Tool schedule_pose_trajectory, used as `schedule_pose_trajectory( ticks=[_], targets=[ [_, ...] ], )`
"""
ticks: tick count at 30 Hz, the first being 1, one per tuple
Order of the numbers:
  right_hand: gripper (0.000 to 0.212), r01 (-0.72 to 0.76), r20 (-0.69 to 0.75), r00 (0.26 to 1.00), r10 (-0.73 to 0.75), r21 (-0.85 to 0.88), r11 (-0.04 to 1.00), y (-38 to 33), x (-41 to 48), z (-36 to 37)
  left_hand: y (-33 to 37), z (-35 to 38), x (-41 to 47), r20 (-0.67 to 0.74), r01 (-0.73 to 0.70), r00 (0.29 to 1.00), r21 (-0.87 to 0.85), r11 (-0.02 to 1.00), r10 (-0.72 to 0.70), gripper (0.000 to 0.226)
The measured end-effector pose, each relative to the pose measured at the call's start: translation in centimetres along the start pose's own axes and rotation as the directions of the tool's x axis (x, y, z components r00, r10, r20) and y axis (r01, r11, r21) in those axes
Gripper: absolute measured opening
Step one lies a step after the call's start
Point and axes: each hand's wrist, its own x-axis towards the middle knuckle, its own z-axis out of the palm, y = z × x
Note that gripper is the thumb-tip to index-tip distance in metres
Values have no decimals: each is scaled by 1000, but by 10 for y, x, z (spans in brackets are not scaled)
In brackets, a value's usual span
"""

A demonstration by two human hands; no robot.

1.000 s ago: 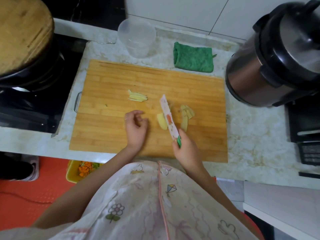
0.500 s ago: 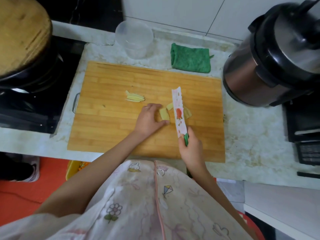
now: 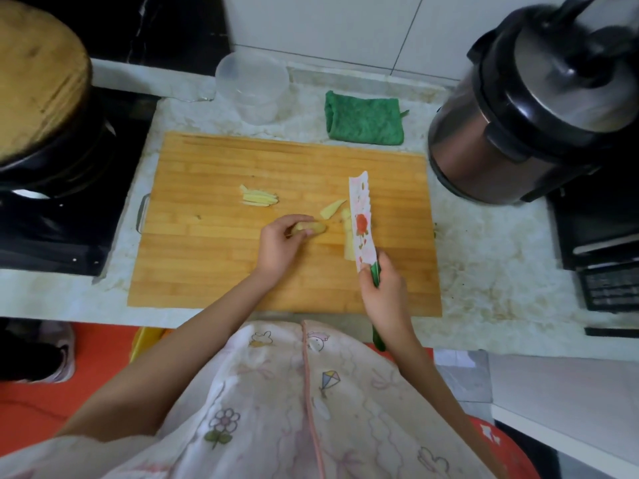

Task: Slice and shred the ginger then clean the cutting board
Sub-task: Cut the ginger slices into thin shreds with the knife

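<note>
On a bamboo cutting board [image 3: 207,264] set on a marbled counter [image 3: 484,271], a chunk of ginger [image 3: 316,227] is gripped by the curled fingers of the left hand [image 3: 280,247]. Most of the chunk is covered by them, and only its pale right end is seen. A patterned knife [image 3: 361,223] is held in the right hand [image 3: 383,295], which is closed around the green handle; the handle is largely hidden, its end showing below the wrist. Whether the blade touches the wood cannot be told. Ginger slices [image 3: 331,209] are partly covered by the blade, with one lying clear to its left. A small pile of shreds [image 3: 259,198] is seen further left. A green cloth [image 3: 364,121] and a clear tub [image 3: 252,88] are placed behind the board. A cooker [image 3: 518,108] at right is blurred and cut off by the frame.
</note>
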Motion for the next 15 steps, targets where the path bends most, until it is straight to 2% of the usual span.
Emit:
schedule_pose_trajectory(
  ticks=[3,8,12,15],
  targets=[
    [23,3,51,999,-4,12,1000,-1,-3,2,-7,-5,-8,-66,14,998,-65,998,-18,18],
    [21,45,112,993,-48,23,999,1,-4,9,-7,-10,-16,-94,-5,996,-116,993,-6,14],
    [26,28,148,988,-37,64,998,1,-6,10,-6,-11,-19,-138,8,990,-181,984,-33,27],
    [28,1,170,985,-16,85,996,-1,-7,12,-8,-10,-17,-162,21,986,-157,987,-47,30]
  ],
)
